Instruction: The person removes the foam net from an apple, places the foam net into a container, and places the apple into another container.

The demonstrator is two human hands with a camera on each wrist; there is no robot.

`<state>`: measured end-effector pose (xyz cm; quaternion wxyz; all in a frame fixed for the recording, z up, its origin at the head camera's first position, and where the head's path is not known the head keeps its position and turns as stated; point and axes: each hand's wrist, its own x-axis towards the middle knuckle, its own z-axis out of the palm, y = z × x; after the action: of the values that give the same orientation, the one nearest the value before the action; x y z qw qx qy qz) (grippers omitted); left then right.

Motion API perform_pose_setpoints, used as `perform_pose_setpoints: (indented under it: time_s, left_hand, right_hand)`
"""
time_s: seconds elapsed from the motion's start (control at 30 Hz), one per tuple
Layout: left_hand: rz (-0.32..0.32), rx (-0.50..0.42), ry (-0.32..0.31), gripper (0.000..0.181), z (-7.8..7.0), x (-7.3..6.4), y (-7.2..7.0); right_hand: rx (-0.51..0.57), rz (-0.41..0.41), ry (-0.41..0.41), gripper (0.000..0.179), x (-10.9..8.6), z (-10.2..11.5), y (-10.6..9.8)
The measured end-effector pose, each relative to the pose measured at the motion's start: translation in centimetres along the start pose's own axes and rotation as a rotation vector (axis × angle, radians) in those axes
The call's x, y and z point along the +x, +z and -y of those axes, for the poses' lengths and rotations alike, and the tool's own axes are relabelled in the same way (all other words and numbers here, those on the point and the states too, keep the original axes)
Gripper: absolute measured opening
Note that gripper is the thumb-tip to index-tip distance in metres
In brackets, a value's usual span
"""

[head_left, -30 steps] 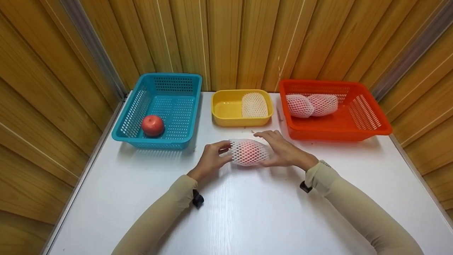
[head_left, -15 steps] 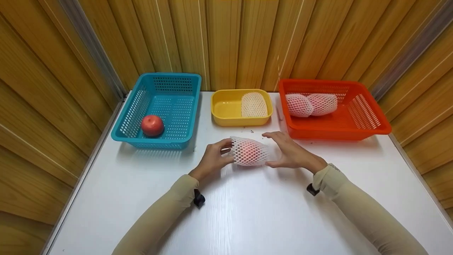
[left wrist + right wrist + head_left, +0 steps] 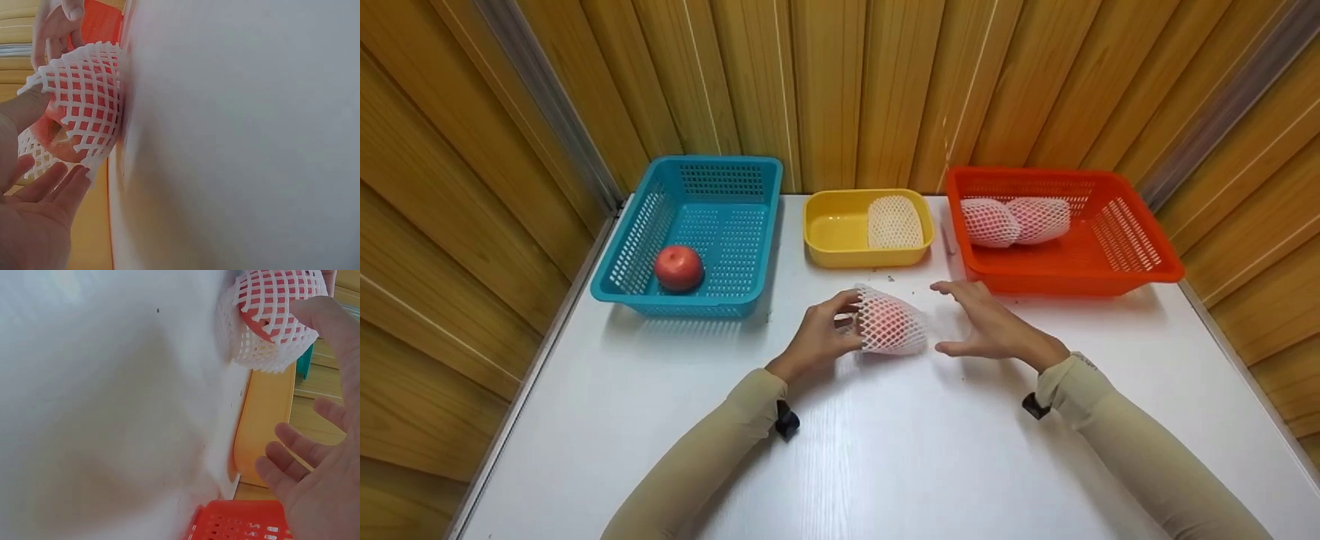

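Note:
A red apple point(image 3: 59, 138) sits inside a white foam net sleeve point(image 3: 894, 324) at the middle of the table. My left hand point(image 3: 821, 334) holds the sleeve's left end, thumb on one side of the opening and fingers on the other. In the left wrist view the apple's end shows through that opening. My right hand point(image 3: 990, 326) is just right of the sleeve, fingers spread and thumb apart, holding nothing. From the right wrist, the sleeve point(image 3: 275, 320) appears beyond the thumb, with the apple's red skin showing through its mesh.
A blue basket point(image 3: 761, 247) with another red apple point(image 3: 679, 268) stands at the left. Behind the hands is a yellow bin point(image 3: 840, 259) containing foam nets point(image 3: 895, 223). The red basket point(image 3: 1080, 283) at the right holds two net-wrapped fruits point(image 3: 1039, 220). Wood-panelled walls point(image 3: 832, 90) enclose the table.
My right hand has come off the sleeve and drawn away to the right. My left hand stays at the left end, which has tilted up and shifted slightly right.

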<state>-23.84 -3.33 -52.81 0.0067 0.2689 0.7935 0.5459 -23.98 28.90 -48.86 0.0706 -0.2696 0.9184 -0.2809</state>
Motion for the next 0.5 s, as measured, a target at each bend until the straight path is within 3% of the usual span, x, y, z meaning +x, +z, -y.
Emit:
perform_pose_setpoints:
  time_s: [0.27, 0.5]
  left_hand:
    - [0.021, 0.077, 0.022, 0.076, 0.0, 0.5, 0.8]
    - [0.052, 0.114, 0.031, 0.074, 0.0, 0.5, 1.3]
  right_hand:
    - [0.010, -0.011, 0.015, 0.093, -0.9, -0.8, 0.1]
    - [-0.013, -0.031, -0.018, 0.092, -1.4, -1.1, 0.2]
